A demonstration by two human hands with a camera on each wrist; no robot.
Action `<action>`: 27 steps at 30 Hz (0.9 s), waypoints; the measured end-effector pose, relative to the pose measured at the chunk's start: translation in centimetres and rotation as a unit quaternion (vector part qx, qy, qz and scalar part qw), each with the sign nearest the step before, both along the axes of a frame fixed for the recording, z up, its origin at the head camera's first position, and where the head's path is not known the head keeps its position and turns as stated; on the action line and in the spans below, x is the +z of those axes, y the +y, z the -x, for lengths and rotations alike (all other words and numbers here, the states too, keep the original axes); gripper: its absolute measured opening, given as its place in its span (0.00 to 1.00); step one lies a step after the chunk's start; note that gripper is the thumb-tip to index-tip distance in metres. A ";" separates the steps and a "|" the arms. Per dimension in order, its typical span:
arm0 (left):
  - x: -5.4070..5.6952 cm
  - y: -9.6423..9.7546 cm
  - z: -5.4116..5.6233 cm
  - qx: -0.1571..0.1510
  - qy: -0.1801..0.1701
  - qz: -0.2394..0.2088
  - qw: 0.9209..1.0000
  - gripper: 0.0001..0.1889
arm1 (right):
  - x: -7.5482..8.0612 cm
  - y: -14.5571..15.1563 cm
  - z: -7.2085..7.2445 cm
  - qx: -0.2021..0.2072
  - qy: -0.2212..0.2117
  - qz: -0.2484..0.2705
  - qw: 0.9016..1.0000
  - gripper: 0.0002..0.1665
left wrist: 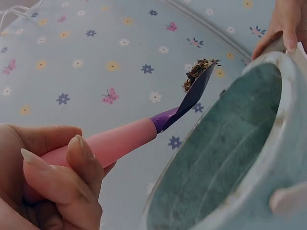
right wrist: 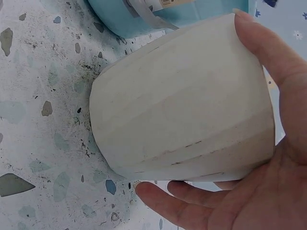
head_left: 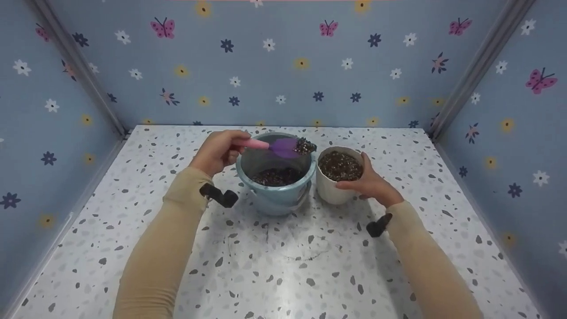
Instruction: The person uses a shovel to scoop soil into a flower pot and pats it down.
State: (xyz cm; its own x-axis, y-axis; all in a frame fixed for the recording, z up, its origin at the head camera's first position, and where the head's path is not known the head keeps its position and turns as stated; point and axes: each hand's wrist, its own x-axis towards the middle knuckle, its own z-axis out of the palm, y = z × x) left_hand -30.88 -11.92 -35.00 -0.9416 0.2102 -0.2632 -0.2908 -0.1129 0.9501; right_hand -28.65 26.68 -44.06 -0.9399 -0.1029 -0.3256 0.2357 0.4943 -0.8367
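My left hand [head_left: 219, 153] grips the pink handle of a small garden trowel [left wrist: 124, 139]. On the tip of its purple blade [head_left: 283, 147] sits a clump of dark, speckled potting soil [head_left: 305, 146]. The blade hangs above the light blue bucket [head_left: 277, 195], which has more soil [head_left: 279, 177] low inside. Beside the bucket stands a cream flowerpot [right wrist: 182, 100], filled with soil [head_left: 341, 166] to near its rim. My right hand [head_left: 376, 186] holds this pot from the right, thumb and fingers spread around its upper side.
The white speckled tabletop [head_left: 274, 274] carries the bucket and pot near its back edge. Flower-patterned blue panels [head_left: 283, 66] enclose the back and both sides. A white bucket handle [left wrist: 288, 199] hangs on the bucket's outside. Dark crumbs [right wrist: 86, 67] lie near the pot's base.
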 end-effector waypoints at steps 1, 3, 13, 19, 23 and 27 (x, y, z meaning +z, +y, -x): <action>0.0 0.4 0.1 -0.008 0.002 -0.005 1.000 0.13 | 0.0 0.1 0.0 -0.002 0.000 0.000 1.000 0.87; 0.0 1.3 0.3 -0.022 0.009 -0.010 1.000 0.13 | 0.0 0.2 0.1 -0.003 0.000 -0.002 1.000 0.87; 0.0 5.5 0.8 -0.039 0.065 0.063 0.995 0.11 | 0.0 -0.1 0.0 -0.005 0.003 0.003 1.000 0.87; 0.1 7.8 0.5 -0.028 0.077 0.103 0.991 0.08 | -0.2 -0.2 0.2 -0.005 0.006 -0.004 1.000 0.88; 0.1 8.8 0.2 -0.022 0.095 0.135 0.986 0.06 | -0.3 -0.1 0.2 -0.010 0.008 -0.003 1.000 0.88; 0.3 9.6 -0.1 -0.018 0.124 0.183 0.975 0.05 | -0.3 0.1 0.1 -0.014 0.005 0.001 1.000 0.88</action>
